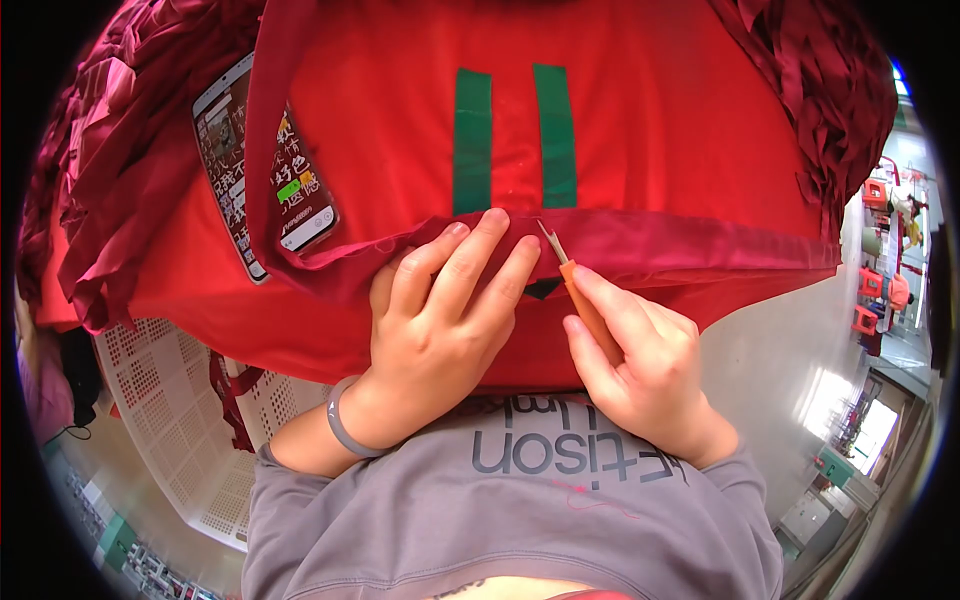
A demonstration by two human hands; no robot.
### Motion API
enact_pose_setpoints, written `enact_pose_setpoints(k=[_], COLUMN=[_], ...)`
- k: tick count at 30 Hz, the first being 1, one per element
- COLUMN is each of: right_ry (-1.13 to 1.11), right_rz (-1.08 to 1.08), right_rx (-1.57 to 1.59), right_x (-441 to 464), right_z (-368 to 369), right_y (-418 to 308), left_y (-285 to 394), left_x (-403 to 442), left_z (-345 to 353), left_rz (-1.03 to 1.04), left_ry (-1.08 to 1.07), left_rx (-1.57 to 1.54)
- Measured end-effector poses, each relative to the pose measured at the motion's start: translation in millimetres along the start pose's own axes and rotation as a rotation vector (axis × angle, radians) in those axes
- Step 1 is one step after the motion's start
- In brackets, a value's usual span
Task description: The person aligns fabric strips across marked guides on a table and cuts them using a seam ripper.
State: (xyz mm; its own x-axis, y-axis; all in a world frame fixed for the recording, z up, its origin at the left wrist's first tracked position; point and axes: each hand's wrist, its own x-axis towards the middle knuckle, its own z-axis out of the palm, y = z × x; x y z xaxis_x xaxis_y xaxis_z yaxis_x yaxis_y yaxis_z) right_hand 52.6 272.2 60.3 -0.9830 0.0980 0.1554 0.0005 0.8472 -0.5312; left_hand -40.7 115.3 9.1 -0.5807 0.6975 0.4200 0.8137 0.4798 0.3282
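Note:
My right hand (640, 360) grips a seam ripper (592, 312) by its orange handle. The forked metal tip points up and left at a dark red fabric strip (690, 240), close to its upper edge. My left hand (445, 310) lies flat with fingers stretched over the same strip, pressing it onto the bright red cloth (380, 100). A small black patch (543, 289) shows between my hands, partly covered. Above them, a left green tape strip (473, 140) and a right green tape strip (556, 135) run upright on the cloth.
A lit smartphone (228, 150) lies at the left, crossed by a loop of the strip. Piles of dark red fabric pieces (120, 180) flank the cloth on both sides. A white perforated basket (165, 400) stands at the lower left. Red stools (873, 283) appear far right.

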Motion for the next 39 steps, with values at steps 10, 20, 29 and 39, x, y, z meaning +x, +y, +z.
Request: enact_pose_setpoints(k=[10, 20, 29, 39], right_ry=[0.303, 0.084, -0.147, 0.086], right_rz=[-0.023, -0.025, 0.227, 0.133], right_rx=[0.075, -0.043, 0.723, 0.517], right_x=[24.5, 58.8, 37.0, 33.1], right_z=[-2.1, 16.7, -8.0, -23.1], right_y=[11.7, 10.8, -1.2, 18.4], left_y=[-3.3, -4.7, 7.1, -1.9], left_x=[0.7, 4.5, 14.6, -17.4], left_z=[2.4, 1.8, -12.8, -51.5], left_rz=[-0.006, 0.012, -0.117, 0.233], left_ry=[0.067, 0.126, 0.096, -0.585], left_rx=[-0.113, -0.201, -0.207, -0.235])
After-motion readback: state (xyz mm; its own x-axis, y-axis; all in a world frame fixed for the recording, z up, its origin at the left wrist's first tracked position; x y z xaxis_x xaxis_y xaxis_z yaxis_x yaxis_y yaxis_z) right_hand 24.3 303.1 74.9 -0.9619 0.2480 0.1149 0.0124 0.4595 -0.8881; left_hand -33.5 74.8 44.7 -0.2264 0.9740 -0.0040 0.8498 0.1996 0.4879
